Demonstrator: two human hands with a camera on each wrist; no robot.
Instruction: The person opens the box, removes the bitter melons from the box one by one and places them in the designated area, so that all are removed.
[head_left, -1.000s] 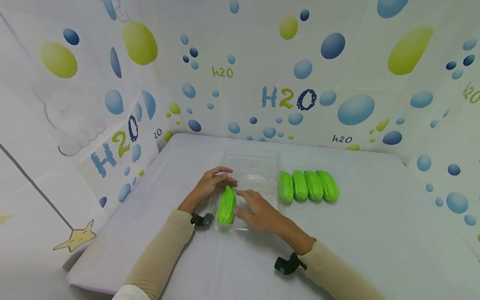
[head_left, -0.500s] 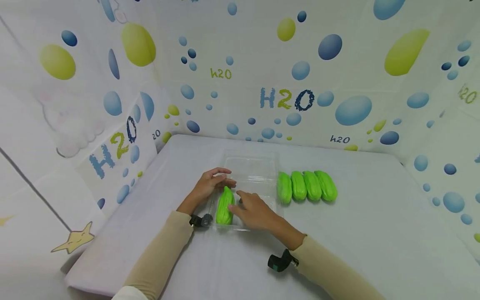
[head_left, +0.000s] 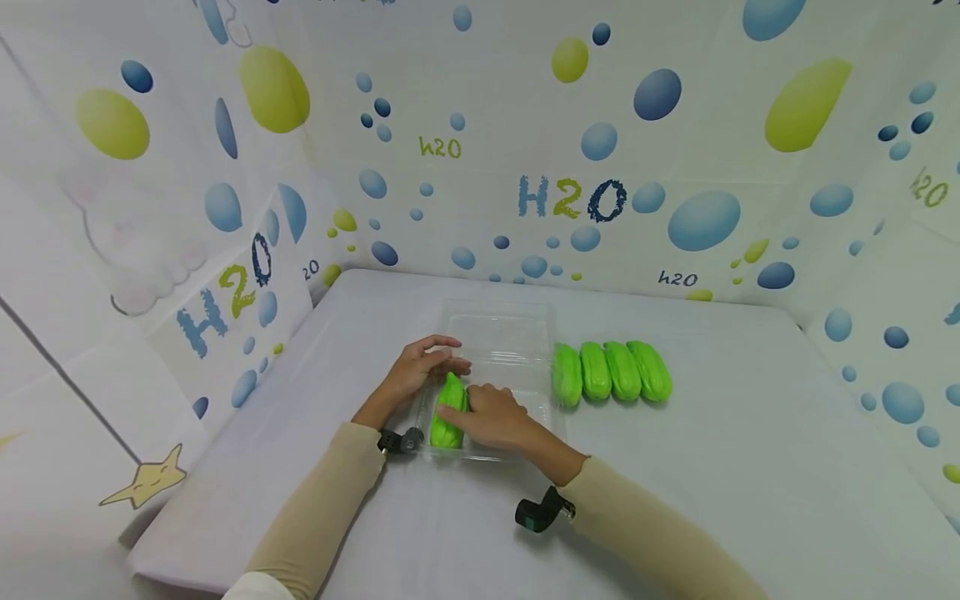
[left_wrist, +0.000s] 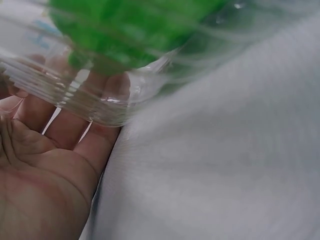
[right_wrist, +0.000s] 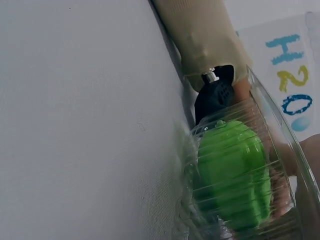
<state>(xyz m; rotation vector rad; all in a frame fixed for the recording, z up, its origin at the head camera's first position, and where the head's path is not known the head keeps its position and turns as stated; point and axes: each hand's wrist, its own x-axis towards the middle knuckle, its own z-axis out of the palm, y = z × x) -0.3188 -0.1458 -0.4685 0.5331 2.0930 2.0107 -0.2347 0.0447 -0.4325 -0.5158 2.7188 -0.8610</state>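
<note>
In the head view, a bright green, ridged vegetable (head_left: 447, 437) with a pointed tip, like a bitter melon, lies in the left side of an open clear plastic clamshell container (head_left: 536, 408). My right hand (head_left: 498, 417) grips it, thumb across its top and fingers curled down along its right side. At the container's back left corner, near the hinge, my left hand (head_left: 420, 367) rests with loosely extended fingers. The left wrist view shows that palm (left_wrist: 45, 185) below the ribbed plastic wall (left_wrist: 100, 107), its fingers reaching behind the corner.
Several matching green vegetables (head_left: 596, 371) lie in a row on the white cloth-covered table (head_left: 675, 483), just right of the container. The transparent lid (head_left: 498, 329) is folded back behind the base. Printed curtains (head_left: 495, 108) close off the back and sides.
My right hand has moved left, from beside the green vegetable onto it, and its thumb now lies across the top with the fingers curled. The left hand has stayed in place.
</note>
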